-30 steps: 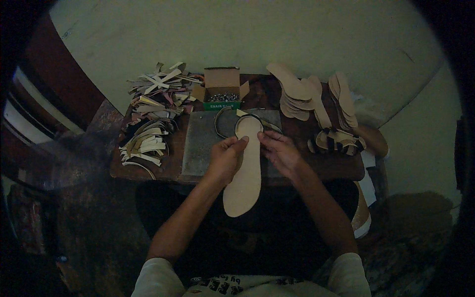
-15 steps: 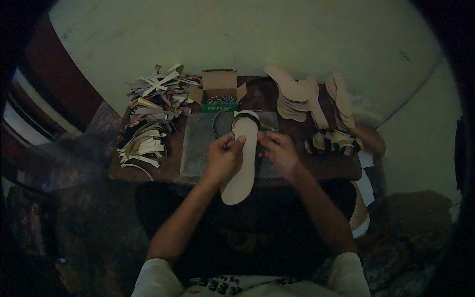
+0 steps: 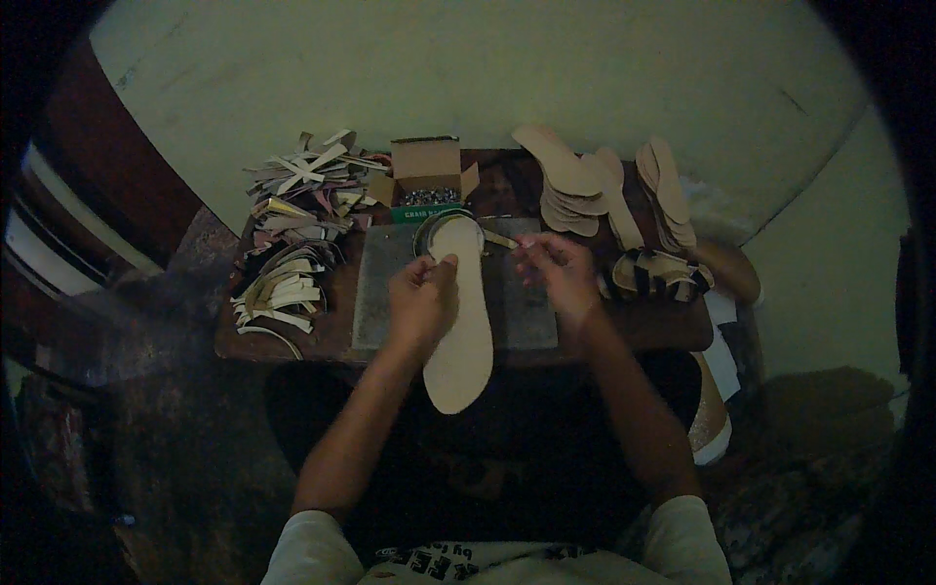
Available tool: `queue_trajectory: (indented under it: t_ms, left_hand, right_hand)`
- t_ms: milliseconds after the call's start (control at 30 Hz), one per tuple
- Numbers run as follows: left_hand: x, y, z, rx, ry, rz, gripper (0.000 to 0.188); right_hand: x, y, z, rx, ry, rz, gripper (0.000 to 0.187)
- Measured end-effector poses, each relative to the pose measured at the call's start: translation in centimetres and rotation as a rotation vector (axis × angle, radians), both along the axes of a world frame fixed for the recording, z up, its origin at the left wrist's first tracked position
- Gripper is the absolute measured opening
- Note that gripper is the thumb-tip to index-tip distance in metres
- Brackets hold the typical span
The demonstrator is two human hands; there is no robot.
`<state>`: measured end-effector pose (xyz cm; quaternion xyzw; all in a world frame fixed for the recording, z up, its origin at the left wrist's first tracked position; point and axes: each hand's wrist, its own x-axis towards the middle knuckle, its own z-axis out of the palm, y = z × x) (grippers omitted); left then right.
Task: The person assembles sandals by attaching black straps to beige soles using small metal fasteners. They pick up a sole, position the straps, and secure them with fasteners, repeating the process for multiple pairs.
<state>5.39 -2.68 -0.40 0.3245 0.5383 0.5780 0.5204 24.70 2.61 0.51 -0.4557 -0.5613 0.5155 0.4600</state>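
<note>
A beige insole [image 3: 458, 331] lies tilted over the front of the table, its wide end toward me and its far end over a grey slab. My left hand [image 3: 423, 302] is closed on its left edge, thumb on top. Around the far end runs a narrow dark strip [image 3: 426, 226], curved in a loop. The strip's free end stretches to the right, where my right hand [image 3: 558, 273] pinches it between thumb and fingers, apart from the insole.
Under the insole is a grey slab [image 3: 390, 292] on a brown wooden table [image 3: 634, 336]. Strip scraps [image 3: 283, 283] are heaped at the left. Behind stands an opened green box [image 3: 429, 207] of small metal pieces. Insole stacks [image 3: 570, 190] and a strapped sandal [image 3: 663, 273] lie at the right.
The insole has shifted left and turned, its near end swinging right. My right hand has moved off the insole's edge and pulls the strip's end out to the right.
</note>
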Motion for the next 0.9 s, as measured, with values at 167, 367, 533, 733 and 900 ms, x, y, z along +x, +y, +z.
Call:
queue_trajectory:
  t_ms: [167,367,533,733,900]
  left_hand:
    - [-0.8,0.8,-0.9,-0.061,-0.027,0.073,0.024]
    - [-0.5,1.5,-2.2,-0.113,-0.097,0.075,0.021]
    - [-0.2,0.9,-1.6,-0.166,-0.105,0.052,0.015]
    - [0.4,1.1,-1.9,-0.054,-0.049,-0.083,0.020]
    - [0.5,0.4,-0.5,-0.015,-0.090,-0.102,0.024]
  right_hand:
    - [1.8,1.0,-0.9,0.187,-0.439,-0.004,0.019]
    - [-0.7,0.8,-4.0,0.766,-0.791,-0.022,0.016]
    - [-2.9,2.3,-4.3,0.768,-0.941,-0.094,0.014]
    - [-2.9,3.6,-6.0,0.695,-0.938,-0.100,0.016]
    - [-3.1,2.5,-4.0,0.499,-0.623,-0.107,0.015]
